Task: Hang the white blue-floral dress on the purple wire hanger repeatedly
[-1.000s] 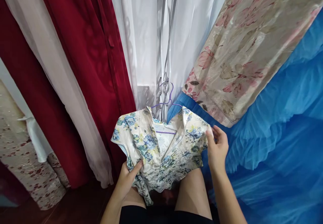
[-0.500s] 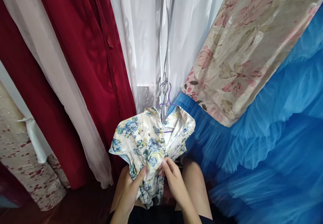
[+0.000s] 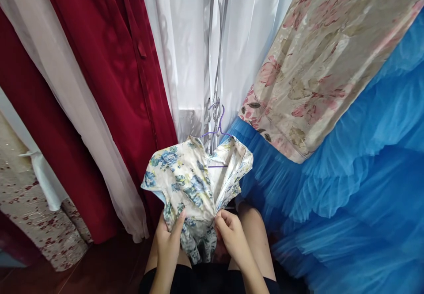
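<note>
In the head view, all the action was low and central: a short-sleeved, off-white satiny garment (image 3: pixel 190 181), printed with blue and yellow flowers, hung from a thin purple wire hanger (image 3: pixel 220 128), one shoulder on each sloping end, and its lower part came down between the person's knees. And there was the left hand (image 3: pixel 169 238), closed firmly on the garment's side, thumb laid across the front! Over on the other side, the right hand (image 3: pixel 229 228) had a fine pinch, fingertips closed on the front edge right at the foot of the V-shaped neck opening. The hanger's crossbar showed inside that opening. Its hook stood up against narrow, shiny white straps (image 3: pixel 215 64); whether it was caught on them, no telling. Flanking it all, long dark red smooth cloth (image 3: pixel 102 64) to the left, a beige, pink-flowered shiny panel (image 3: pixel 308 82) to the right, and billowing blue ruffled tulle (image 3: pixel 361 196) beneath that panel.
</note>
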{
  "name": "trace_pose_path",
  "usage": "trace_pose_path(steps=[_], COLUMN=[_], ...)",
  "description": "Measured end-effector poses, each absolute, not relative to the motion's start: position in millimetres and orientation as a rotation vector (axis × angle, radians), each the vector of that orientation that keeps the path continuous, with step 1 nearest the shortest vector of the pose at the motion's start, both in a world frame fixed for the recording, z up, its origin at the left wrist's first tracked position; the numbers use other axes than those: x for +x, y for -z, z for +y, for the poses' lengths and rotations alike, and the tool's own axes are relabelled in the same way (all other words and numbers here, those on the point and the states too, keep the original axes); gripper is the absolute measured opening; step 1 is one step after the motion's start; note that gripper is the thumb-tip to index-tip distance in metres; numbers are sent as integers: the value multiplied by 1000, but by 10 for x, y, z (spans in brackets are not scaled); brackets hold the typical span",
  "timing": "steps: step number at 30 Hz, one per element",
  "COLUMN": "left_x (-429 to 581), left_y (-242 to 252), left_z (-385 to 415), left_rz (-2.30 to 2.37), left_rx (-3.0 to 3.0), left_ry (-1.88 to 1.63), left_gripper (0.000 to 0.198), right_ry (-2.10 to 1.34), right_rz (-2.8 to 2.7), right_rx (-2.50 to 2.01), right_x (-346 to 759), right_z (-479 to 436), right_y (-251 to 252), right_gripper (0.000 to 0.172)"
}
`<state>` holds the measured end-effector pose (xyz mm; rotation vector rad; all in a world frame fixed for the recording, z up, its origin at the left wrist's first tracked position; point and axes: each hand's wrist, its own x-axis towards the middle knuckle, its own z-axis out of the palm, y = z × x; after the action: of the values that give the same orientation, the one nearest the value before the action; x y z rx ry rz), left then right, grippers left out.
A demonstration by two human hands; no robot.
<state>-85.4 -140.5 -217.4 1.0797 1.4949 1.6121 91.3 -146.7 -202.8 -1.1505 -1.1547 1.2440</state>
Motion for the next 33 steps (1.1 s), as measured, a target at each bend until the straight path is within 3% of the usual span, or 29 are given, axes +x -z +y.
trace_pose_path(steps=[4, 8, 11, 14, 18, 25, 30, 33], left_x=[-636, -281, -109, -83, -144, -268, -407, -424], left_y=[2347, 2418, 2378, 2292, 2177, 2115, 2085, 1877], left_z=[-1469, -1541, -1521, -1449, -1378, -1379, -1241, -1088], left_rz=[1678, 1402, 1331, 1286, 1231, 1308, 1281, 1203], left_rx=[1457, 1808, 1790, 1870, 2021, 2251, 2235, 2175], left_ry=[-1877, -1486, -1390, -1359, -1181, -853, -829, -992], left_gripper=[50, 30, 10, 21, 15, 20, 16, 8], right_ry=[-1300, -1339, -1373, -1350, -1242, -1063, -1002, -990], right_rz=[-1133, -1124, -1129, -1113, -1068, -1088, -1186, -1188], right_rx=[-1170, -1147, -1109, -1109, -1085, -919, -916, -926], right_x=[1002, 1022, 1051, 1139, 1307, 1330, 1239, 1226], right_z=[-1537, -1576, -1595, -1545, -1199, -443, -544, -645], right_y=[1995, 1929, 1835, 1682, 1320, 420, 412, 539], right_gripper=[32, 32, 39, 39, 30, 30, 26, 25])
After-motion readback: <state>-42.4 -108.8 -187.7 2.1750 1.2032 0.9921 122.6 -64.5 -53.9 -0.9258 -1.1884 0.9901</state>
